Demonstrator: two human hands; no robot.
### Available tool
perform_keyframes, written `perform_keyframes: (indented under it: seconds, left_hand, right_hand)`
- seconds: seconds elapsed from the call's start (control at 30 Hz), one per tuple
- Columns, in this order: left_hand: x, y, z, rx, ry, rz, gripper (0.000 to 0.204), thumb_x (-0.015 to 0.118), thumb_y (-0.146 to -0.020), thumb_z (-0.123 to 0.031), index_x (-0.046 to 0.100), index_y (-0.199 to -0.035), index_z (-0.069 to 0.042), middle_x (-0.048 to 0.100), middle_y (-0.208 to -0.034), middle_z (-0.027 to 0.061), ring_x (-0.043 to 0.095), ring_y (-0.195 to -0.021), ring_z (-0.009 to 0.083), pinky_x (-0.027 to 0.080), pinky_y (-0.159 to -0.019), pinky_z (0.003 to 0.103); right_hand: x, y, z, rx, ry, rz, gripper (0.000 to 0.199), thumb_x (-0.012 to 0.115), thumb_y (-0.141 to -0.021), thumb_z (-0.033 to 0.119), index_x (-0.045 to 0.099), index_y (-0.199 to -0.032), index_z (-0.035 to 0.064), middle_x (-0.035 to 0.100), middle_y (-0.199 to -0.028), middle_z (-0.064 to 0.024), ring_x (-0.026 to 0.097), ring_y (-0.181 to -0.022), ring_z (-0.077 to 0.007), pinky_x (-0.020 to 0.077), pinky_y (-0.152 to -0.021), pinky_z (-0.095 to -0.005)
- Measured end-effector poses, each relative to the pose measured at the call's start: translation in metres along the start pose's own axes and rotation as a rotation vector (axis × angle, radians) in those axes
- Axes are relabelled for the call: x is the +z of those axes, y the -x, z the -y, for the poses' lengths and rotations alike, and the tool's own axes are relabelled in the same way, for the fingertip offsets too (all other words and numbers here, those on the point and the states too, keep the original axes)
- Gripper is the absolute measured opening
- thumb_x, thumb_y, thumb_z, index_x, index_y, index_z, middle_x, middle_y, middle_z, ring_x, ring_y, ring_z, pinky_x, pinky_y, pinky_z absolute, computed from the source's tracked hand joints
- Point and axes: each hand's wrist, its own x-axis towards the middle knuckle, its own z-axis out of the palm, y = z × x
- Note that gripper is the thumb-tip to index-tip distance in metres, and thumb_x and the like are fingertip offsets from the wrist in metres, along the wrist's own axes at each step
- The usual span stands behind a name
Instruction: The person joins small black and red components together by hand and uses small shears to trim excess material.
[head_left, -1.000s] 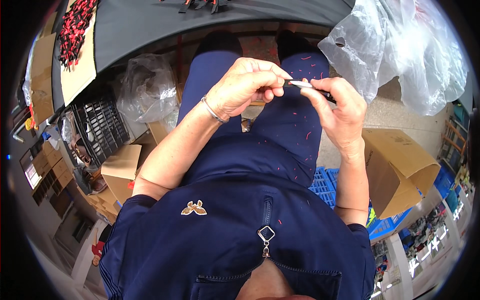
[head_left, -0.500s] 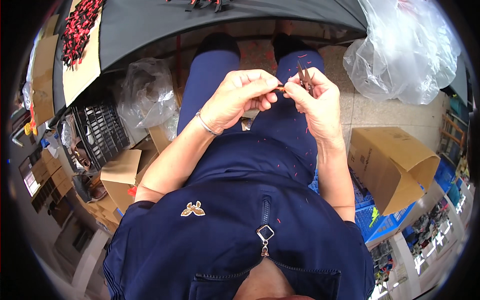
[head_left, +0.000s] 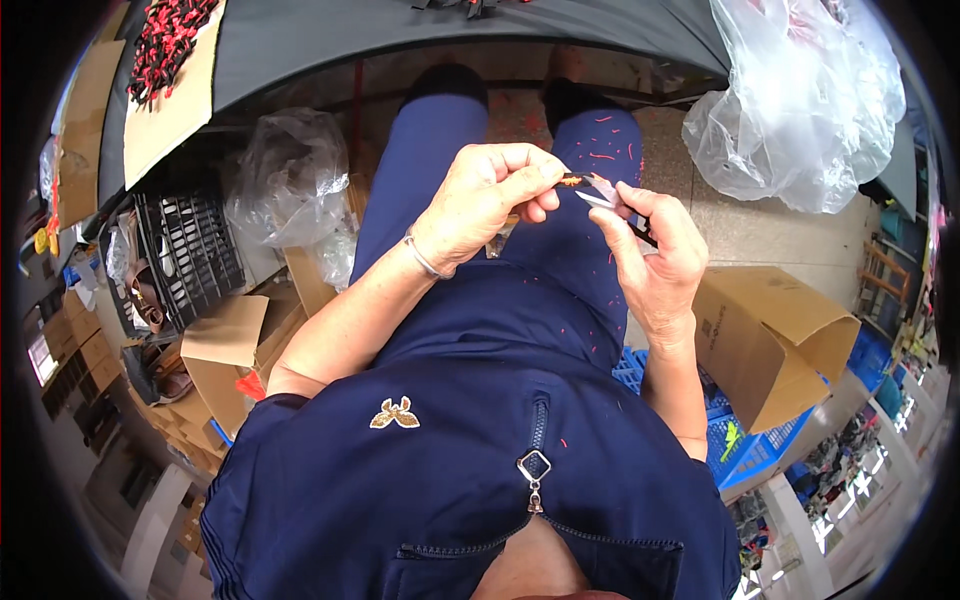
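Above my lap, my left hand (head_left: 500, 190) pinches a small dark strip (head_left: 572, 181) with orange-yellow marks between thumb and forefinger. I cannot make out its exact kind. My right hand (head_left: 655, 250) is closed on thread snips (head_left: 603, 195), whose blades point left at the strip, close to its right end. The snips' handles are mostly hidden in my fingers. Short red thread bits (head_left: 601, 155) lie scattered over my dark blue trouser legs.
Ahead is a black-covered table (head_left: 480, 45) with a cardboard sheet (head_left: 165, 145) holding a heap of red and black pieces. A clear plastic bag (head_left: 790, 120) hangs at right. Cardboard boxes (head_left: 760, 335) flank me, one above a blue crate (head_left: 755, 445). A black crate (head_left: 195, 255) stands left.
The snips have swung from pointing up and away to pointing left at the strip. My right hand has drawn back and right from my left hand, which still pinches the strip.
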Motion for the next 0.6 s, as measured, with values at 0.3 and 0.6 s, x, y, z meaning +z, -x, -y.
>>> perform_keyframes:
  seconds: [0.3,0.6]
  left_hand:
    - [0.0029,0.0005,-0.0036,0.003,-0.060,0.016,0.026,0.057,-0.091,-0.026,0.063,-0.090,-0.001,0.057,-0.070,-0.0009,0.050,-0.063,0.0046,0.042,-0.059,0.018]
    - [0.0024,-0.0026,-0.0046,0.025,-0.149,0.012,0.027,0.057,-0.091,-0.027,0.064,-0.089,-0.001,0.057,-0.069,-0.0008,0.049,-0.062,0.0044,0.042,-0.059,0.019]
  right_hand:
    - [-0.0020,-0.0040,-0.0019,-0.158,0.139,0.004,0.025,0.078,-0.066,0.013,0.063,-0.084,0.0055,0.061,-0.070,-0.0030,0.056,-0.060,-0.0171,0.0462,-0.053,-0.0287]
    - [-0.0052,-0.0103,-0.0043,-0.178,0.138,0.031,0.024,0.078,-0.067,0.016,0.064,-0.084,0.0060,0.062,-0.070,-0.0027,0.056,-0.059,-0.0173,0.0457,-0.053,-0.0287]
